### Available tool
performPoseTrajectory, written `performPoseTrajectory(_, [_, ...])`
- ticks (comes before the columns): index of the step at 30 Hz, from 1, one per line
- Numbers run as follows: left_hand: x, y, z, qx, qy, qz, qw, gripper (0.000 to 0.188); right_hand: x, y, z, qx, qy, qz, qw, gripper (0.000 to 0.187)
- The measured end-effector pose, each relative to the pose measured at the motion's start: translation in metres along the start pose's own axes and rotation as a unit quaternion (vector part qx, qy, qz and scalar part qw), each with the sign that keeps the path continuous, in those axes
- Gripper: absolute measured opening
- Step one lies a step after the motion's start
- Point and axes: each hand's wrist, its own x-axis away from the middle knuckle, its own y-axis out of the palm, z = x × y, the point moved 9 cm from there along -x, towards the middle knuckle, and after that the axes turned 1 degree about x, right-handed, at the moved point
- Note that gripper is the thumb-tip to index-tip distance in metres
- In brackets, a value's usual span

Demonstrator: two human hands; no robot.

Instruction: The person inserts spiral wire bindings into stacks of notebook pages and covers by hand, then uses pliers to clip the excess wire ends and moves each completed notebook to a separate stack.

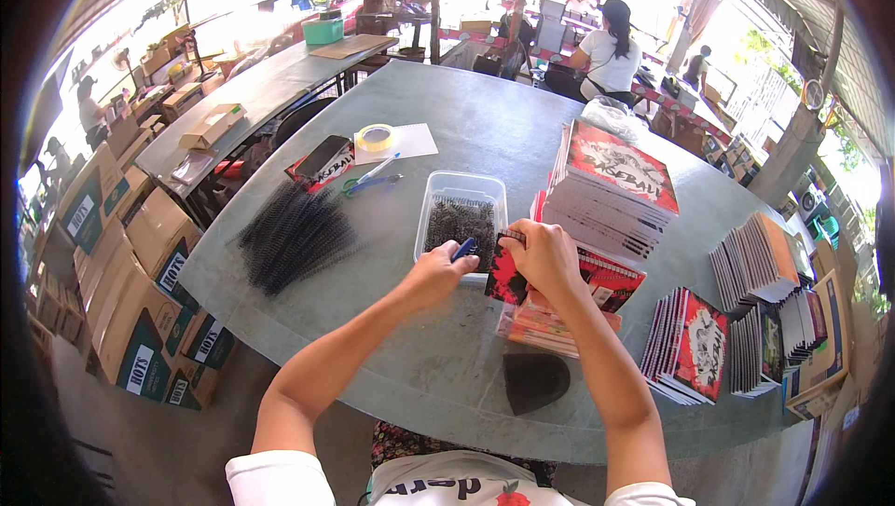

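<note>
My left hand [436, 275] is closed around a small blue tool [464, 248], its working end hard to make out. Beside it, my right hand [547, 262] grips a red and black spiral notebook [504, 275] by its upper edge. The two hands are close together but apart, over the near side of a clear plastic tub [424, 191] that holds short black coil pieces [461, 217]. More red notebooks [611, 280] lie under and beside my right forearm, above a lower pile with orange-pink edges [550, 324]. A tall stack of notebooks [623, 170] rises just beyond.
Long black binding coils [294, 236] lie fanned at the left. Scissors [371, 182], a tape roll [375, 138] and a dark phone [326, 157] are behind them. A black flat piece [536, 382] sits near the front edge. Notebook piles [688, 343] stand right; cartons [140, 334] line the left.
</note>
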Motion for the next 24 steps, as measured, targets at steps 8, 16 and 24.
performPoseTrajectory(8, [0.011,0.032,-0.005,0.480,-0.114,-0.255,0.831,0.042,-0.005,0.004,0.002,0.019,0.045,-0.010,0.999,0.021])
performPoseTrajectory(16, [0.028,0.043,-0.005,0.549,-0.203,-0.275,0.763,0.039,-0.002,0.006,-0.012,0.062,0.010,0.033,0.997,0.018])
performPoseTrajectory(24, [0.037,0.009,-0.041,-0.020,0.063,-0.042,0.997,0.048,0.045,-0.008,-0.033,0.053,-0.061,-0.061,0.995,0.013])
